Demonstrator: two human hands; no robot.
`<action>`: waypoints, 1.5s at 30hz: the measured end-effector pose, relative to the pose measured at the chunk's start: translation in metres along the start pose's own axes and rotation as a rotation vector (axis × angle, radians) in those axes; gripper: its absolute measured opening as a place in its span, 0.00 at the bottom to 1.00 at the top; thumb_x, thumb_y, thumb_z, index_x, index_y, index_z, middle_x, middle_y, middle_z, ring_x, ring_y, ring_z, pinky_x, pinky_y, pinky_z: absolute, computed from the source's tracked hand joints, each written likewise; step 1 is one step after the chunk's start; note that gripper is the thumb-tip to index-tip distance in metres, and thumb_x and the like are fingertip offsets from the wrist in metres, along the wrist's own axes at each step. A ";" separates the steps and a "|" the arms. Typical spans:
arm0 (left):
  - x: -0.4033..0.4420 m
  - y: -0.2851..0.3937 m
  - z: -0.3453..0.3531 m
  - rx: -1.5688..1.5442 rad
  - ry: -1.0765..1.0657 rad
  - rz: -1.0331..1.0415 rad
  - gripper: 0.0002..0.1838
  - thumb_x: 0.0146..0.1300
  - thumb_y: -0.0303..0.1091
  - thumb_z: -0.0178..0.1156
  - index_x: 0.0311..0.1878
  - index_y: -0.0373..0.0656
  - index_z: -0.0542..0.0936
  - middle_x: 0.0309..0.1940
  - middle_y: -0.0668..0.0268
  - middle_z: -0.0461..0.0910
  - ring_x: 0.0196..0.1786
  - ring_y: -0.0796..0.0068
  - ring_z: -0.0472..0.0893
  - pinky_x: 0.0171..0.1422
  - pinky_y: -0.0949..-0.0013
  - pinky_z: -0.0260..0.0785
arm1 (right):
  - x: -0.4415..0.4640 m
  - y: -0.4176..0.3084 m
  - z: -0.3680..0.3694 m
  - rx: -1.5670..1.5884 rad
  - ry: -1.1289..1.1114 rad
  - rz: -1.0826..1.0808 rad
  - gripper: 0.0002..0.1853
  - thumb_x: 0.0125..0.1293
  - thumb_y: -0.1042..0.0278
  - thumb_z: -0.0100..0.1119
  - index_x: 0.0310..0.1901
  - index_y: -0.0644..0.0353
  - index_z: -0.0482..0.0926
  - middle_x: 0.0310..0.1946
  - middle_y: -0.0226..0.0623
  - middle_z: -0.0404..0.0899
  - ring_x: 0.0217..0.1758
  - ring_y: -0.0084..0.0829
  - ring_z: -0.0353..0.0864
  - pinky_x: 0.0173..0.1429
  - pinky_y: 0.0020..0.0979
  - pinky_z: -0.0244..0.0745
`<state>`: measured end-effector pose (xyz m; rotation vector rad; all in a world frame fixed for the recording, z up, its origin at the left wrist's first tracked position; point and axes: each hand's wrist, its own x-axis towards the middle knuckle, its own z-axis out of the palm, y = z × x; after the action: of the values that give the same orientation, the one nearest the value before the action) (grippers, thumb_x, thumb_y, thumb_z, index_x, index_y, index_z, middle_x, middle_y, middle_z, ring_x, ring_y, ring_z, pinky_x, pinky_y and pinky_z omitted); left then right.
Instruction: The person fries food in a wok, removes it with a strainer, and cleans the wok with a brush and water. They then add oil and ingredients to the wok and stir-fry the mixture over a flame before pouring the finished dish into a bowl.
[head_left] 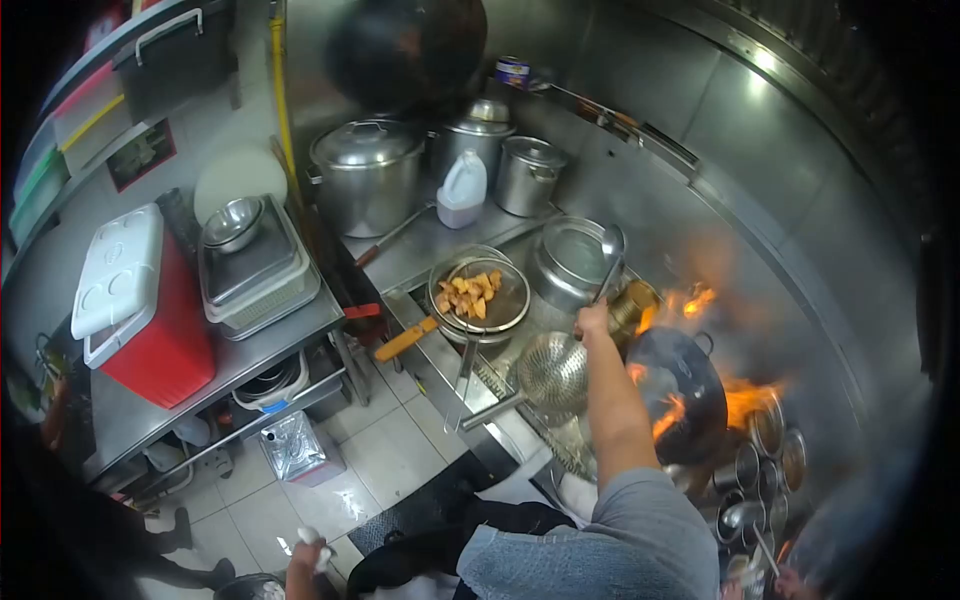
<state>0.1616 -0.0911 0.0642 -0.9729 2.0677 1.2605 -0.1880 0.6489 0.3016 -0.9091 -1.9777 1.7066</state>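
Observation:
My right hand (592,320) is closed around the handle of a metal ladle (613,242), its bowl above a lidded-looking silver pot (572,262). Below that hand lies a perforated strainer (553,372) with a long handle. Just right of my forearm, a dark wok (683,395) sits among high orange flames (752,402). Low at the bottom left, my left hand (306,556) grips what looks like a crumpled white cloth (322,558), near a dark bin (240,586). Golden fried pieces (470,294) rest in a wire-mesh strainer (515,300) left of the ladle.
Large stockpots (368,185) and a plastic jug (462,190) line the back counter. A red cooler (160,330) stands on a side table (250,370). Metal containers (740,468) crowd the right, beside another person's hand (790,582). Someone's dark shoes (180,530) show at lower left.

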 end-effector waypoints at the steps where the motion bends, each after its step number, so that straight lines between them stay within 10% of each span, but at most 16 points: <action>1: -0.010 -0.012 0.002 0.044 0.038 -0.055 0.24 0.58 0.45 0.65 0.46 0.31 0.80 0.35 0.54 0.83 0.34 0.63 0.83 0.33 0.60 0.75 | 0.016 0.003 0.019 -0.098 0.199 0.003 0.40 0.56 0.82 0.51 0.72 0.50 0.54 0.25 0.38 0.74 0.21 0.34 0.75 0.19 0.35 0.68; 3: -0.063 0.006 -0.001 0.091 0.041 -0.259 0.23 0.57 0.46 0.65 0.44 0.32 0.81 0.33 0.55 0.82 0.32 0.62 0.82 0.30 0.57 0.72 | 0.072 0.029 0.044 -0.251 0.365 -0.025 0.26 0.55 0.78 0.55 0.58 0.54 0.67 0.25 0.37 0.75 0.23 0.36 0.76 0.23 0.38 0.70; 6: -0.053 -0.111 -0.003 0.048 0.012 -0.424 0.17 0.57 0.46 0.66 0.39 0.41 0.83 0.28 0.60 0.82 0.25 0.63 0.81 0.25 0.54 0.72 | 0.266 0.129 0.002 0.204 -0.321 -0.190 0.02 0.55 0.73 0.60 0.27 0.56 0.79 0.27 0.33 0.78 0.29 0.34 0.75 0.34 0.39 0.73; 7: -0.065 -0.141 -0.002 -0.052 -0.057 -0.445 0.15 0.59 0.45 0.65 0.42 0.45 0.84 0.28 0.62 0.83 0.24 0.64 0.82 0.25 0.54 0.74 | 0.167 0.043 0.006 0.249 -0.161 -0.414 0.03 0.55 0.75 0.61 0.27 0.55 0.78 0.25 0.29 0.72 0.24 0.29 0.70 0.30 0.35 0.71; 9: -0.099 -0.145 -0.008 -0.249 0.017 -0.520 0.17 0.56 0.49 0.67 0.44 0.49 0.83 0.29 0.62 0.83 0.25 0.64 0.82 0.24 0.57 0.76 | 0.222 0.002 -0.002 1.098 -0.126 0.450 0.01 0.54 0.80 0.55 0.27 0.66 0.76 0.25 0.37 0.77 0.29 0.34 0.77 0.37 0.33 0.79; 11: -0.146 -0.093 -0.022 -0.200 0.112 -0.519 0.23 0.54 0.56 0.67 0.40 0.46 0.84 0.29 0.61 0.83 0.24 0.65 0.81 0.24 0.60 0.75 | 0.343 0.061 -0.001 1.296 -0.150 0.098 0.06 0.49 0.84 0.56 0.31 0.70 0.74 0.25 0.41 0.74 0.29 0.35 0.77 0.38 0.30 0.81; 16: -0.122 -0.066 -0.065 -0.060 0.212 -0.477 0.26 0.53 0.59 0.65 0.42 0.44 0.83 0.32 0.59 0.82 0.27 0.66 0.82 0.28 0.62 0.77 | 0.257 -0.004 -0.054 1.668 -0.539 0.345 0.09 0.48 0.85 0.56 0.34 0.74 0.74 0.35 0.48 0.75 0.37 0.36 0.77 0.42 0.29 0.80; 23: 0.001 -0.063 -0.130 -0.048 0.182 -0.177 0.28 0.54 0.54 0.64 0.46 0.37 0.82 0.36 0.54 0.82 0.33 0.61 0.83 0.28 0.56 0.74 | 0.116 -0.058 -0.170 1.098 -0.057 -0.271 0.05 0.48 0.88 0.57 0.28 0.71 0.77 0.26 0.43 0.76 0.32 0.35 0.77 0.41 0.33 0.79; 27: 0.046 -0.035 -0.136 0.125 0.086 -0.079 0.26 0.58 0.54 0.61 0.43 0.37 0.80 0.28 0.56 0.80 0.22 0.60 0.79 0.18 0.54 0.67 | -0.021 -0.104 -0.204 1.209 0.069 -0.152 0.12 0.47 0.90 0.58 0.19 0.60 0.69 0.19 0.32 0.71 0.25 0.25 0.73 0.32 0.24 0.73; 30: 0.067 -0.007 -0.119 0.315 -0.138 -0.180 0.22 0.58 0.52 0.61 0.40 0.39 0.79 0.26 0.60 0.79 0.23 0.62 0.78 0.21 0.57 0.68 | 0.013 -0.037 -0.307 0.728 -0.005 -0.360 0.11 0.49 0.86 0.57 0.20 0.59 0.68 0.19 0.31 0.70 0.24 0.26 0.75 0.31 0.23 0.77; 31: 0.075 -0.004 -0.110 0.280 -0.203 -0.212 0.18 0.60 0.48 0.61 0.38 0.40 0.79 0.25 0.62 0.78 0.23 0.65 0.78 0.22 0.60 0.68 | -0.099 -0.097 -0.257 1.547 0.158 0.119 0.12 0.47 0.89 0.54 0.22 0.62 0.64 0.18 0.37 0.69 0.19 0.32 0.72 0.28 0.29 0.77; 39: 0.013 0.132 -0.031 0.391 -0.706 0.047 0.16 0.65 0.43 0.63 0.44 0.39 0.80 0.30 0.65 0.81 0.28 0.69 0.80 0.30 0.62 0.71 | -0.235 0.017 -0.347 0.798 0.129 0.275 0.08 0.57 0.81 0.56 0.36 0.58 0.72 0.24 0.36 0.71 0.20 0.29 0.72 0.21 0.24 0.74; 41: -0.035 0.182 -0.008 0.308 -0.782 0.267 0.18 0.63 0.43 0.65 0.46 0.38 0.79 0.34 0.66 0.81 0.34 0.72 0.80 0.38 0.65 0.73 | -0.291 0.038 -0.377 0.517 0.215 0.286 0.22 0.59 0.79 0.55 0.55 0.51 0.73 0.24 0.32 0.70 0.19 0.26 0.71 0.19 0.24 0.71; 45: -0.077 0.259 0.046 0.200 -0.822 0.484 0.25 0.63 0.43 0.65 0.55 0.36 0.74 0.41 0.64 0.80 0.39 0.71 0.81 0.42 0.66 0.74 | -0.415 0.111 -0.395 0.006 0.372 0.025 0.46 0.59 0.82 0.51 0.77 0.43 0.44 0.24 0.29 0.68 0.17 0.22 0.68 0.17 0.28 0.63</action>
<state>0.0053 0.0532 0.2367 0.1701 1.7223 1.3329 0.3954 0.6615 0.3242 -1.1579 -1.7189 1.4300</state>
